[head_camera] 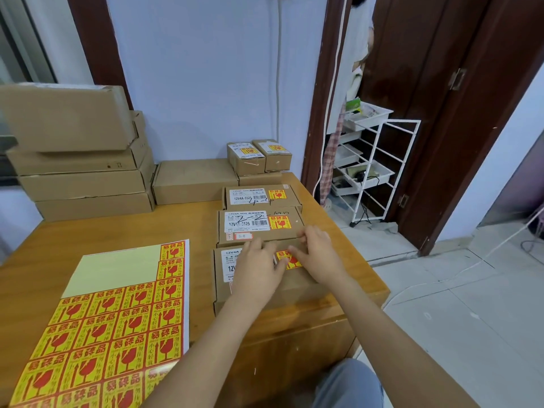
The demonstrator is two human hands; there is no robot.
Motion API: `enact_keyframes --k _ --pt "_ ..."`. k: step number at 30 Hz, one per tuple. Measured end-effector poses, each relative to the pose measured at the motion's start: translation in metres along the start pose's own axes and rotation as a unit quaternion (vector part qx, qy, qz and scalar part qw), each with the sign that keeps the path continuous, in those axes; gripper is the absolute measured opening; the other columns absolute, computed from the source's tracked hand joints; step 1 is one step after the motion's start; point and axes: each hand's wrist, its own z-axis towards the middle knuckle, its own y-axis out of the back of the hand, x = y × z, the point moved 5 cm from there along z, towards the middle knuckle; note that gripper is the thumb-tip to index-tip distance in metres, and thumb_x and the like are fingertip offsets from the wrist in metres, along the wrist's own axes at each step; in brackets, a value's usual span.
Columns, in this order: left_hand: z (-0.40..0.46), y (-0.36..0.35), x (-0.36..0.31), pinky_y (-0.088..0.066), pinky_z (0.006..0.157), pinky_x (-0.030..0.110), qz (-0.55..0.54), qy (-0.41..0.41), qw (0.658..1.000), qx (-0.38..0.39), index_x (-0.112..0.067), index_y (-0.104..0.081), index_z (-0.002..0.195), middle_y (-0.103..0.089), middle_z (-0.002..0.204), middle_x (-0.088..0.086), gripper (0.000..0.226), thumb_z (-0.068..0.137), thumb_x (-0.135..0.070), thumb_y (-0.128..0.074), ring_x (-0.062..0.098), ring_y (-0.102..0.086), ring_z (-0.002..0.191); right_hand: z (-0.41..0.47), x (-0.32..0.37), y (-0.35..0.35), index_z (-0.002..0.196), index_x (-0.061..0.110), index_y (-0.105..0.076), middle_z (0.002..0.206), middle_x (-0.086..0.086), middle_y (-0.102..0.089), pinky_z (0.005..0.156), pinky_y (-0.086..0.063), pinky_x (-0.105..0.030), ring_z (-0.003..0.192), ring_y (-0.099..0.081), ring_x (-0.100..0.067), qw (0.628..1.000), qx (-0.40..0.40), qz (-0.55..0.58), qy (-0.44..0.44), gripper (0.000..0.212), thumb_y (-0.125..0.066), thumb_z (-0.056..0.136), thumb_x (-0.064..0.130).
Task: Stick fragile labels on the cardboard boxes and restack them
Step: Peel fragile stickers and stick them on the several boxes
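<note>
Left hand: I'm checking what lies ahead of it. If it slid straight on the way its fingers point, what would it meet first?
The left hand lies flat on the nearest box, fingers pointing away. Going straight on, it would probably first meet the front edge of the middle box marked 2-2, though depth is unclear.

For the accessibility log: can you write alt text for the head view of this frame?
Both hands, left hand and right hand, press a yellow-and-red fragile label onto the nearest cardboard box on a wooden table. A partly used label sheet lies to the left; two already labelled boxes sit behind.
</note>
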Motion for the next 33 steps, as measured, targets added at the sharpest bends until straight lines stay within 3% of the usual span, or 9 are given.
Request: enact_keyframes --k 6,12,23,29,33 --pt "0.004 -0.006 0.001 -0.039 0.095 0.032 0.086 -0.012 0.994 0.066 -0.028 -0.050 0.135 -0.045 0.119 0.003 0.049 0.093 -0.052 -0.042 0.020 -0.036 0.115 0.003 0.004 -0.003 0.115 0.012 -0.050 0.118 -0.003 -0.047 0.083 -0.044 -0.032 0.105 -0.039 -0.018 0.998 0.021 -0.059 0.017 0.022 -0.044 0.097 0.024" --pt "0.000 -0.005 0.003 -0.038 0.094 0.033 0.108 -0.010 0.990 0.090 -0.030 -0.044 0.138 -0.040 0.126 0.001 0.049 0.094 -0.053 -0.038 0.021 -0.032 0.118 0.003 0.004 -0.003 0.119 0.013 -0.049 0.122 -0.004 -0.045 0.086 -0.041 -0.030 0.108 -0.038 -0.018 0.996 0.039 -0.072 0.019 0.023 -0.040 0.099 0.020" --pt "-0.002 -0.003 0.006 -0.037 0.096 0.030 0.037 0.009 0.997 0.070 -0.027 -0.050 0.135 -0.042 0.114 -0.003 0.045 0.095 -0.047 -0.044 0.016 -0.033 0.109 0.005 0.013 -0.006 0.129 0.013 -0.039 0.128 -0.006 -0.040 0.076 -0.042 -0.034 0.110 -0.038 -0.023 0.989 0.056 -0.136 -0.022 0.031 -0.033 0.098 0.014" --pt "-0.001 -0.002 0.008 -0.040 0.093 0.029 0.021 0.014 0.997 0.074 -0.025 -0.051 0.135 -0.044 0.115 -0.003 0.044 0.095 -0.043 -0.046 0.017 -0.034 0.109 -0.002 0.009 -0.004 0.132 0.012 -0.040 0.130 -0.006 -0.038 0.088 -0.041 -0.035 0.113 -0.034 -0.022 0.993 0.074 -0.095 -0.008 0.033 -0.033 0.100 0.019" --pt "-0.001 -0.002 0.007 -0.039 0.092 0.029 0.026 0.015 0.997 0.077 -0.026 -0.052 0.134 -0.043 0.117 -0.004 0.044 0.094 -0.045 -0.046 0.017 -0.034 0.111 -0.008 0.007 -0.002 0.137 0.016 -0.036 0.129 -0.006 -0.034 0.093 -0.039 -0.037 0.114 -0.031 -0.023 0.984 0.120 -0.128 0.007 0.037 -0.029 0.101 0.021"
